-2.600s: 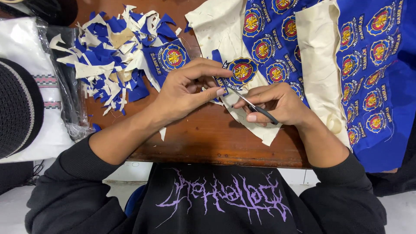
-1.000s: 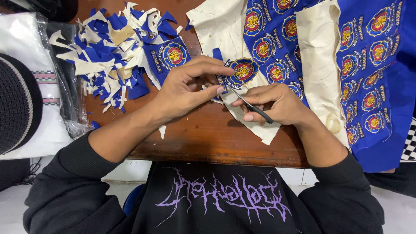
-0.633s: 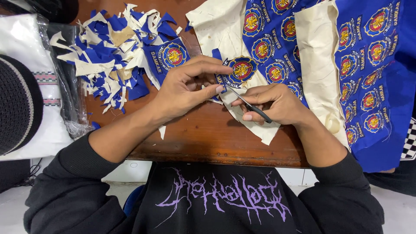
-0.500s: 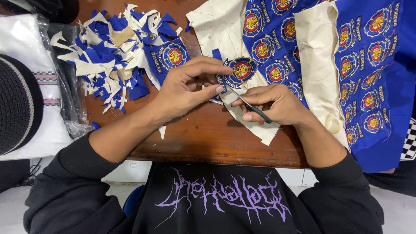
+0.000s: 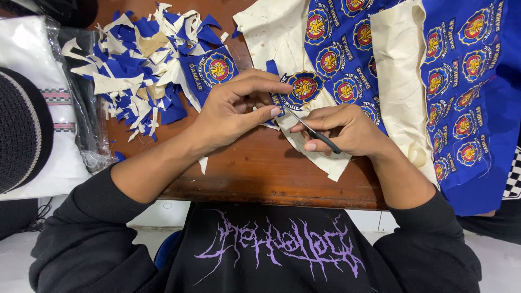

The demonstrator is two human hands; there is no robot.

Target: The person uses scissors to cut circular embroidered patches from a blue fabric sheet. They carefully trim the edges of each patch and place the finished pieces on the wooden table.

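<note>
At the far left edge of the worktop (image 5: 255,173) lay a dark round cap (image 5: 21,130) on a white folded cloth in a clear plastic bag (image 5: 81,108), the bag reaching up toward the back left corner. Just right of it, toward the back, sat a heap of blue and cream offcuts (image 5: 135,59), with one cut blue badge (image 5: 214,70) at its right side bearing a round red and yellow emblem. Near the middle of the worktop, the left hand (image 5: 233,111) was closed in a pinch, thumb and fingers clamped on the edge of a partly cut badge patch (image 5: 303,88), blue with the same round emblem, held slightly raised above the wood. The right hand (image 5: 347,130) was closed around small dark-handled scissors (image 5: 315,130), the tip meeting the lower left edge of that patch. The step in hand was judged to be trimming the patch along its outline; the next move would call for turning the patch in the left grip to keep the cut line at the blades. Along the right side to the back right corner lay the blue fabric sheet (image 5: 467,97), printed in rows of matching emblems, with cream backing cloth (image 5: 399,81) folded over it.
</note>
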